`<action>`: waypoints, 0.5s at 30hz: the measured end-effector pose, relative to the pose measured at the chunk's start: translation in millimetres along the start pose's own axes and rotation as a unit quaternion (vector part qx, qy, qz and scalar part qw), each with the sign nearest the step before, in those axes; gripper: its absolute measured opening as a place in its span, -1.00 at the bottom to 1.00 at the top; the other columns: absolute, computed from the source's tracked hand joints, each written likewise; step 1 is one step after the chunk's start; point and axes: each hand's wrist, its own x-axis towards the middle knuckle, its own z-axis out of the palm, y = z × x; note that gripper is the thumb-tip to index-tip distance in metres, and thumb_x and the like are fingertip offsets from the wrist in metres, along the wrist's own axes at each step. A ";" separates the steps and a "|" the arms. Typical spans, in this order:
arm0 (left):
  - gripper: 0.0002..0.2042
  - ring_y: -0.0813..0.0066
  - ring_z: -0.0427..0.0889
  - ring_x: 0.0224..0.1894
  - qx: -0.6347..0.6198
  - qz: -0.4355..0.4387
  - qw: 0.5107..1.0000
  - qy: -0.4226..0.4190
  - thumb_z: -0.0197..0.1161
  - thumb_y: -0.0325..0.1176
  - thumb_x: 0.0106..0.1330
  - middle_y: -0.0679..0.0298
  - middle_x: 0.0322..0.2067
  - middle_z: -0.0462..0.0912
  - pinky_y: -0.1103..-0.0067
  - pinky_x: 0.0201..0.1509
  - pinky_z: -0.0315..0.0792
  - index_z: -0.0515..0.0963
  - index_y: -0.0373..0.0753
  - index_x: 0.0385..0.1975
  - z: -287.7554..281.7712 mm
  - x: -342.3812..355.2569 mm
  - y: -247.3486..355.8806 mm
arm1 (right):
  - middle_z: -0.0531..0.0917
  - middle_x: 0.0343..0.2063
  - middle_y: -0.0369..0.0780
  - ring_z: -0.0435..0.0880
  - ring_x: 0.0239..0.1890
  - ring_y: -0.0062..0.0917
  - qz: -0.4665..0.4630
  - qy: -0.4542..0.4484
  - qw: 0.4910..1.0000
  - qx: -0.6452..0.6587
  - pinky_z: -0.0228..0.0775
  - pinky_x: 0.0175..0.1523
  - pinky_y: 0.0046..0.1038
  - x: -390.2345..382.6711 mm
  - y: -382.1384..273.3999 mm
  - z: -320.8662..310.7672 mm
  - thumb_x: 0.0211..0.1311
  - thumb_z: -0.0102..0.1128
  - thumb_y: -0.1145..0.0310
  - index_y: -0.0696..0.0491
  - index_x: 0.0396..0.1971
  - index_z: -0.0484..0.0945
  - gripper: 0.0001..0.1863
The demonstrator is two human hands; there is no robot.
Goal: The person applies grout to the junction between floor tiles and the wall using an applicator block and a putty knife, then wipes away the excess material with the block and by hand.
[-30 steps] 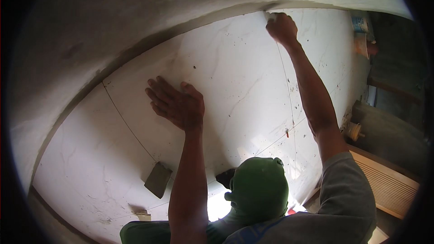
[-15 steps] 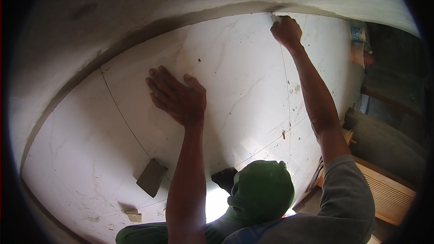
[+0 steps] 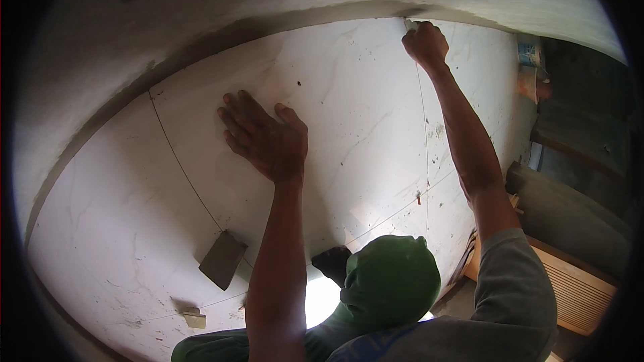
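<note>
My left hand (image 3: 265,134) lies flat on a large white marbled tile (image 3: 362,114), fingers spread and holding nothing. With my right arm stretched out, my right hand (image 3: 426,45) is closed at the far end of a thin tile joint, close to the grey cement band. A small pale edge (image 3: 411,26) shows at its fingers. The rest of what it grips is hidden, so I cannot name it. A small orange-red piece (image 3: 418,199) stands in the joint nearer to me.
A grey rectangular block (image 3: 223,260), a small beige piece (image 3: 194,318) and a dark object (image 3: 332,265) rest against the tiles. A green cloth-covered shape (image 3: 392,275) fills the lower middle. To the right are a blue-and-white container (image 3: 530,51) and a slatted wooden panel (image 3: 577,285).
The view has shifted slightly. Both hands keep nearly the same places on the tiles, the left one flat and the right one closed at the joint.
</note>
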 end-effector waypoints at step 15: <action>-0.31 -0.10 0.16 0.65 -0.002 0.002 1.000 0.001 -0.02 -0.02 0.54 -0.05 0.60 0.22 -0.03 0.61 0.14 0.28 -0.32 0.56 -3.5 -0.5 1.8 | 0.81 -0.08 0.07 0.82 0.02 -0.02 0.039 -0.014 0.999 0.020 0.66 0.12 -0.04 -1.2 -10.7 -17.4 0.27 0.12 0.26 0.18 -0.08 0.72 -0.62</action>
